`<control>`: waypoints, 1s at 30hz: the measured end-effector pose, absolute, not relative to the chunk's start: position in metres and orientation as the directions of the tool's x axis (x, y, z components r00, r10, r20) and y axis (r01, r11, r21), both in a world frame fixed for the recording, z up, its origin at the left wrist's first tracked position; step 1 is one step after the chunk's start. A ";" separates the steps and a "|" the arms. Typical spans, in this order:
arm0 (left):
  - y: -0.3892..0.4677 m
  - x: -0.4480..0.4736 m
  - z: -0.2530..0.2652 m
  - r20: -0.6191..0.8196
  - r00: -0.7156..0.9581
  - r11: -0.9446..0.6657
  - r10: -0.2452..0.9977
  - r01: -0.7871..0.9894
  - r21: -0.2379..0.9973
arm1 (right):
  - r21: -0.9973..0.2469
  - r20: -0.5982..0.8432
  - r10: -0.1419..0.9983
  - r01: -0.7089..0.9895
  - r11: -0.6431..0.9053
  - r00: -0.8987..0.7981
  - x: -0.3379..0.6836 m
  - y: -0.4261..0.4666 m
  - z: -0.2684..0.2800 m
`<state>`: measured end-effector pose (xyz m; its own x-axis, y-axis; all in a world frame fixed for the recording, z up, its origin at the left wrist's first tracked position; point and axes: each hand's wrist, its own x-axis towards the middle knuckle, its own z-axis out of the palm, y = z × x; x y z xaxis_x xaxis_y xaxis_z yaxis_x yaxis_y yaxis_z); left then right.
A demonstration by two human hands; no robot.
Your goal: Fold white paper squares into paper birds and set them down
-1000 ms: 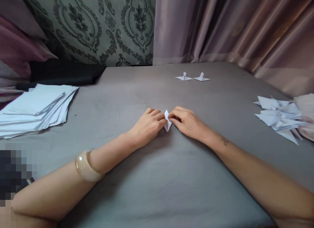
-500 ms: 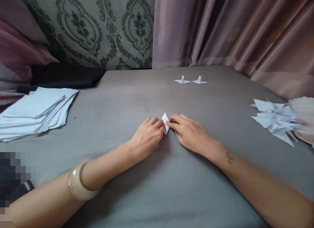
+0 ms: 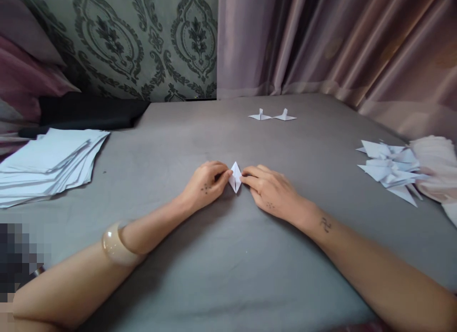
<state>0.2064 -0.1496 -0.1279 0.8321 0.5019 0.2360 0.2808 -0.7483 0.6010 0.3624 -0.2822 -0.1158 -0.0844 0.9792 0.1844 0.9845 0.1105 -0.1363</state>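
Note:
A small white folded paper diamond [image 3: 235, 178] lies upright in outline between my hands, with a crease line down its middle. My left hand [image 3: 208, 182] pinches its left corner between thumb and fingers. On the opposite side, my right hand [image 3: 270, 189] grips the right corner with its fingertips. Both hands rest low over the grey cloth surface [image 3: 200, 265]. A pale bangle [image 3: 119, 246] circles my left forearm.
Two folded paper cranes [image 3: 260, 115] stand side by side at the back. Several more folded paper pieces [image 3: 391, 165] are heaped at the right beside a pale cloth [image 3: 433, 163]. A stack of white paper sheets [image 3: 53, 160] lies at the left, before a black cloth [image 3: 93, 110].
My left hand has turned so its thumb now pinches the left corner, showing more of the paper diamond. My right hand stays at the right corner. The whole view has shifted slightly.

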 end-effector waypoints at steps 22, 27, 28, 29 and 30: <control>-0.162 0.220 -0.122 0.099 0.711 0.032 0.696 -0.169 0.985 | -0.994 0.083 0.886 0.104 0.040 0.456 0.359 -0.261 -0.116; -0.164 0.218 -0.120 0.049 0.759 0.085 0.649 -0.137 0.987 | -0.954 0.261 0.824 0.266 0.140 0.503 0.354 -0.261 -0.116; -0.165 0.218 -0.120 0.044 0.759 0.084 0.650 -0.129 0.988 | -0.929 0.319 0.798 0.337 0.155 0.512 0.353 -0.261 -0.116; -0.165 0.217 -0.120 0.048 0.751 0.079 0.659 -0.133 0.988 | -0.898 0.379 0.768 0.407 0.169 0.516 0.351 -0.262 -0.116; -0.166 0.217 -0.120 0.062 0.736 0.071 0.674 -0.148 0.987 | -0.863 0.435 0.738 0.471 0.181 0.515 0.350 -0.262 -0.116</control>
